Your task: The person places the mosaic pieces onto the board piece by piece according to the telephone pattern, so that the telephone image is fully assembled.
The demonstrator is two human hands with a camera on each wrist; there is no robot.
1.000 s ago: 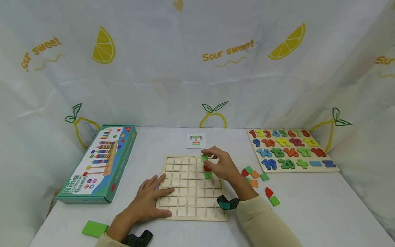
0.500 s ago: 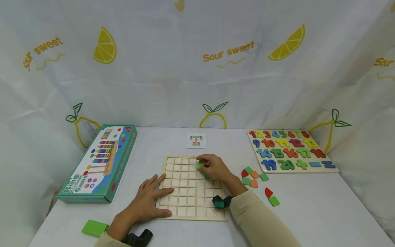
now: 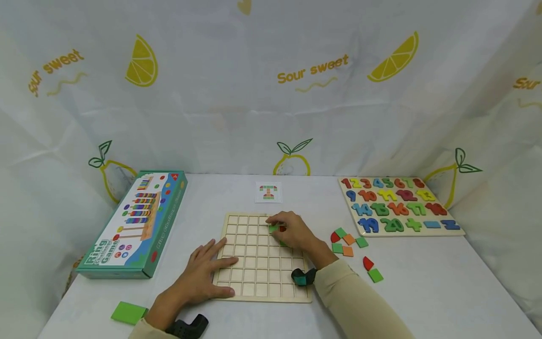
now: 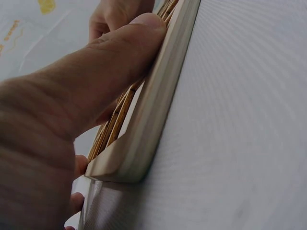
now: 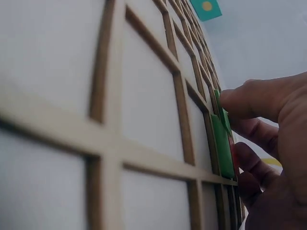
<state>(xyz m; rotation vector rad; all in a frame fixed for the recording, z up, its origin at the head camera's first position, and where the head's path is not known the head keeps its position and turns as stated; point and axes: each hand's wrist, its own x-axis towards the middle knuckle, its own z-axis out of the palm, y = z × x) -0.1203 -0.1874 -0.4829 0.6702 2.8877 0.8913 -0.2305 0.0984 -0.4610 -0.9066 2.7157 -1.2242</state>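
Observation:
A wooden grid board (image 3: 250,278) lies on the white table. My left hand (image 3: 205,270) rests on its left side with spread fingers; in the left wrist view the thumb (image 4: 129,43) presses on the board's front edge. Near the far right part of the grid my right hand (image 3: 294,231) pinches a green square tile (image 3: 273,229) between thumb and fingers, over a cell. Another green tile (image 5: 221,146) sits in a cell close by, and a red tile (image 5: 233,155) beyond it is mostly hidden by the fingers.
Loose red, green and orange tiles (image 3: 348,251) lie right of the board. A pattern card (image 3: 268,192) is behind it. A number puzzle board (image 3: 400,205) stands back right, a game box (image 3: 135,226) at left. A green block (image 3: 129,312) lies front left.
My right hand has moved left and slightly nearer with the green tile, from the far edge to a cell left of the red tile. My left hand stays put.

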